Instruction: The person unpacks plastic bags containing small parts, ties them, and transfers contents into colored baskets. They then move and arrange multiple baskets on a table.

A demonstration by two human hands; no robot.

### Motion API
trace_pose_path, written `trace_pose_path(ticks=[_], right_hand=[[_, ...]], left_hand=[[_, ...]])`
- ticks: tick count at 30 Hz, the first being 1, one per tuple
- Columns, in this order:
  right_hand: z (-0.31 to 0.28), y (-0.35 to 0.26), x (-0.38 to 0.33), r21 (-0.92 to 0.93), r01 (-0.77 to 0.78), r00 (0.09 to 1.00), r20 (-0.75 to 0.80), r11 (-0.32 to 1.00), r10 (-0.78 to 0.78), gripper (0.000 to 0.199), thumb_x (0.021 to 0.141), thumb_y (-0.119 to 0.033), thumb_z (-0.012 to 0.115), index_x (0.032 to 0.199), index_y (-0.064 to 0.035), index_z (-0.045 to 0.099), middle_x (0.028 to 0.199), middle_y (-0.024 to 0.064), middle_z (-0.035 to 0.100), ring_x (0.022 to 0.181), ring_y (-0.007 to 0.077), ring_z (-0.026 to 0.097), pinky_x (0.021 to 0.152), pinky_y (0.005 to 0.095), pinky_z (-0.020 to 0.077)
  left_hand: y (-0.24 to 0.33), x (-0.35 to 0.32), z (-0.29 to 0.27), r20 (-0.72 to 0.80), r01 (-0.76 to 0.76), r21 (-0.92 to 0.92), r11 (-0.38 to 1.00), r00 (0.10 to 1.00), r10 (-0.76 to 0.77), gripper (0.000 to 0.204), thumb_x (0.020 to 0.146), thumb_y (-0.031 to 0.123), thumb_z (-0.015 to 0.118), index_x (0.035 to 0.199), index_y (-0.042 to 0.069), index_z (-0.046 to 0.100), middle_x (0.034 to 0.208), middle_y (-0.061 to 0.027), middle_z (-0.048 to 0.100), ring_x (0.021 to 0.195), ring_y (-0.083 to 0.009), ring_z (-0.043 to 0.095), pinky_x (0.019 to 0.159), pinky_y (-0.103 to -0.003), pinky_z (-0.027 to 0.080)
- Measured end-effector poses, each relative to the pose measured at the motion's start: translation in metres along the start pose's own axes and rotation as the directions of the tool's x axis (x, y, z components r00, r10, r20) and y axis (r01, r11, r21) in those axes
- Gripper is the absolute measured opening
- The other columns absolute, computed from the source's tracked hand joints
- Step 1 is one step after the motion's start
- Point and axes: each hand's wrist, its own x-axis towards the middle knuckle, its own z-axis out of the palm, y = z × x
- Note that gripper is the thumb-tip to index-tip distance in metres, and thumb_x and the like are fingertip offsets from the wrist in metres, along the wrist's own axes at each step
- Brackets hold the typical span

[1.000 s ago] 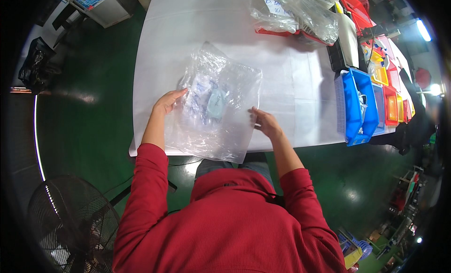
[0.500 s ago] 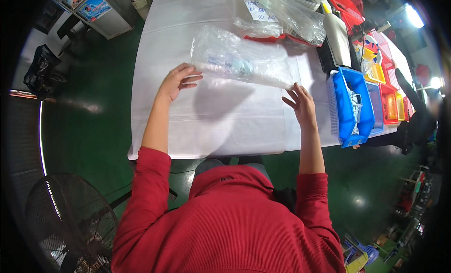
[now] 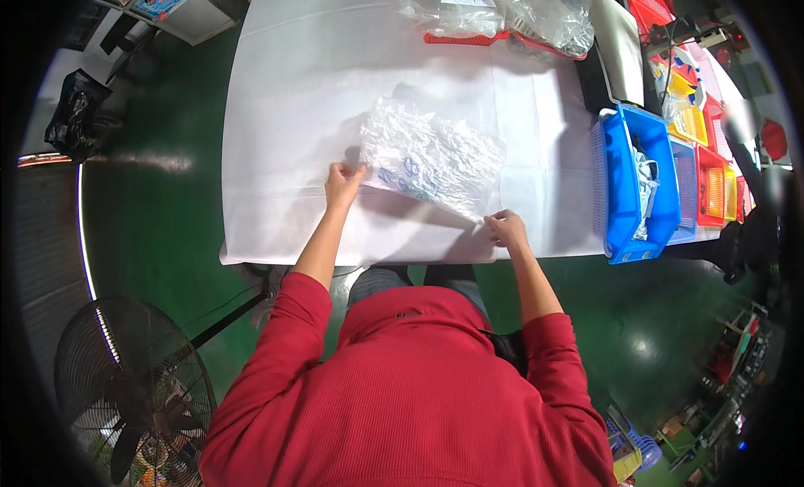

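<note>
A clear, crinkled plastic bag [image 3: 431, 152] with blue marks on it is spread between my hands over the white-covered table [image 3: 285, 118]. My left hand [image 3: 342, 185] pinches its near left corner. At the near right corner, my right hand [image 3: 506, 228] grips the edge between thumb and fingers. The bag catches bright light and casts a shadow on the cloth. Whether anything lies inside it, I cannot tell.
Filled plastic bags [image 3: 544, 18] rest at the far side with a red basket [image 3: 465, 39] beneath. To the right stands a blue bin [image 3: 620, 185] with pale items, beside yellow and red baskets [image 3: 712, 181]. A fan [image 3: 134, 395] stands at the lower left.
Both hands have drawn the plastic bag nearer to my body. It is now flatter toward the view, showing its crinkled surface, and my fingers have closed more tightly on its corners.
</note>
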Motion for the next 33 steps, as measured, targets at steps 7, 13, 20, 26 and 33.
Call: trace_pose_path(ticks=[7, 13, 20, 26, 33], right_hand=[[0.006, -0.085, -0.019, -0.611, 0.666, 0.437, -0.145, 0.428, -0.888, 0.059, 0.077, -0.035, 0.062, 0.129, -0.0175, 0.042, 0.140, 0.0140, 0.026, 0.133, 0.0321, 0.016, 0.105, 0.0556, 0.0109], [0.032, -0.081, 0.042, -0.741, 0.578, 0.559, 0.054, 0.341, -0.828, 0.071, 0.073, -0.062, 0.050, 0.135, -0.0343, 0.031, 0.148, 0.0081, 0.009, 0.135, 0.0336, 0.002, 0.099, 0.0677, 0.0028], [0.032, -0.069, 0.060, -0.602, 0.711, 0.495, 0.064, 0.362, -0.866, 0.069, 0.075, -0.060, 0.048, 0.135, -0.0308, 0.032, 0.147, 0.0096, 0.011, 0.136, 0.0345, 0.000, 0.097, 0.0691, 0.0018], [-0.005, -0.108, 0.062, -0.509, 0.722, 0.645, 0.251, 0.469, -0.722, 0.061, 0.076, -0.044, 0.060, 0.130, -0.0265, 0.038, 0.140, 0.0113, 0.028, 0.130, 0.0331, 0.023, 0.099, 0.0608, 0.0190], [-0.237, -0.273, 0.143, -0.684, 0.553, 0.047, -0.544, 0.475, -0.838, 0.082, 0.061, -0.030, 0.076, 0.130, -0.0110, 0.036, 0.127, 0.0259, 0.036, 0.120, 0.0412, 0.033, 0.099, 0.0477, 0.0275]], left_hand=[[0.111, -0.062, 0.024, 0.161, -0.819, 0.437, 0.373, 0.479, 0.863, 0.044, 0.082, 0.022, 0.053, 0.125, 0.016, 0.046, 0.135, -0.0084, 0.036, 0.130, -0.0360, 0.022, 0.103, -0.058, 0.016], [0.081, -0.023, 0.080, 0.374, -0.718, 0.612, 0.330, 0.631, 0.680, 0.053, 0.082, 0.034, 0.055, 0.132, 0.030, 0.038, 0.145, -0.0048, 0.020, 0.134, -0.0381, 0.007, 0.099, -0.067, 0.002], [0.073, -0.016, 0.092, 0.424, -0.724, 0.603, 0.335, 0.647, 0.634, 0.057, 0.083, 0.035, 0.051, 0.136, 0.031, 0.030, 0.147, -0.0046, 0.015, 0.135, -0.0375, 0.002, 0.100, -0.065, 0.001], [0.080, -0.014, 0.089, 0.472, -0.708, 0.625, 0.330, 0.678, 0.563, 0.059, 0.082, 0.035, 0.052, 0.136, 0.030, 0.030, 0.147, -0.0050, 0.015, 0.135, -0.0366, 0.003, 0.101, -0.063, 0.001], [0.084, -0.012, 0.087, 0.468, -0.646, 0.678, 0.351, 0.747, 0.472, 0.055, 0.084, 0.045, 0.044, 0.136, 0.034, 0.029, 0.147, -0.0019, 0.014, 0.135, -0.0357, -0.002, 0.101, -0.064, -0.001]])
